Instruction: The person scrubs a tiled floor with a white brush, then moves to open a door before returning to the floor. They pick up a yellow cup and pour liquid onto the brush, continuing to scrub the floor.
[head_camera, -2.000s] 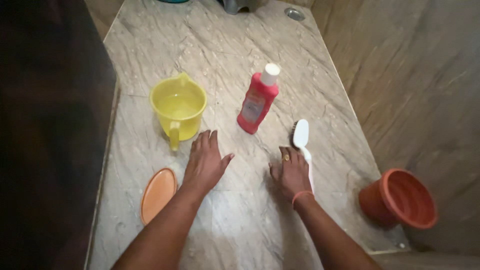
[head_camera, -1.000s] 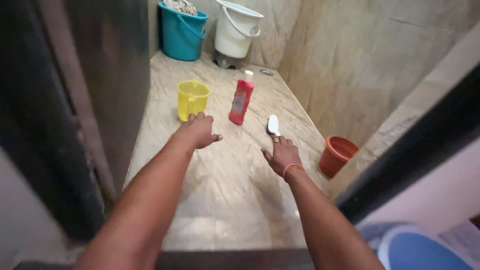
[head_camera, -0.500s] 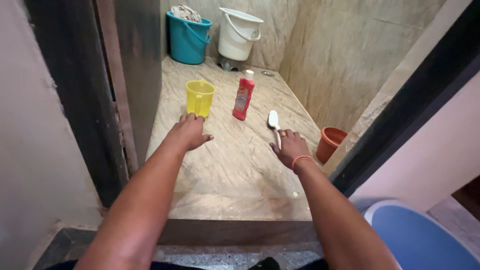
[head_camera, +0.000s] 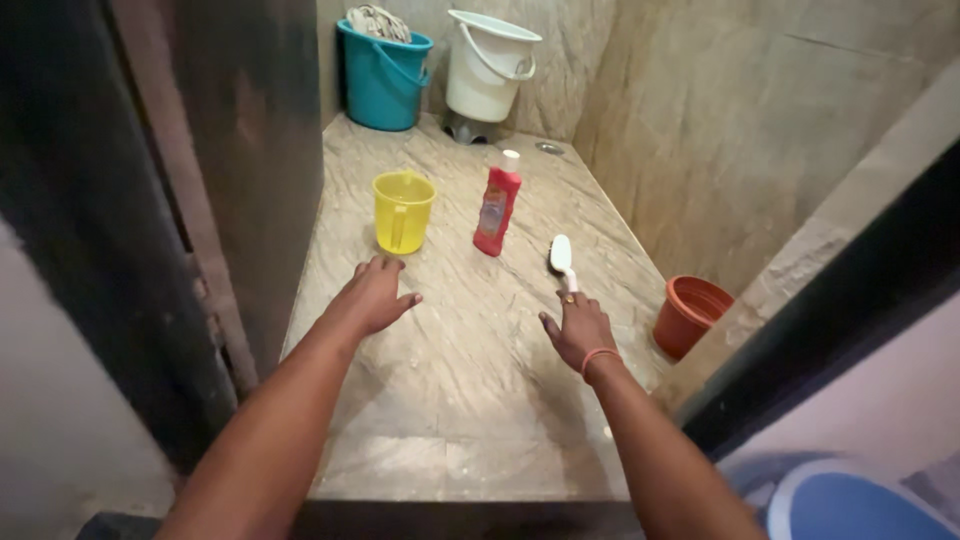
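I see my left hand (head_camera: 373, 297) lying flat on the marble floor (head_camera: 470, 400) a little left of the frame centre, with the fingers spread and nothing held. Just above it in the picture stands a yellow jug (head_camera: 402, 210), near the fingertips but not touching them. My right hand (head_camera: 578, 327) is right of centre, also resting on the floor; its fingers reach the handle of a white brush (head_camera: 562, 260). I cannot tell if they grasp the handle or only touch it. Between the jug and the brush stands a red bottle (head_camera: 497, 206), upright, with a white cap. In the upper part of the frame are a teal bucket (head_camera: 383, 82) and a white bucket (head_camera: 487, 70), side by side. At the right edge of the floor sits a terracotta pot (head_camera: 690, 314).
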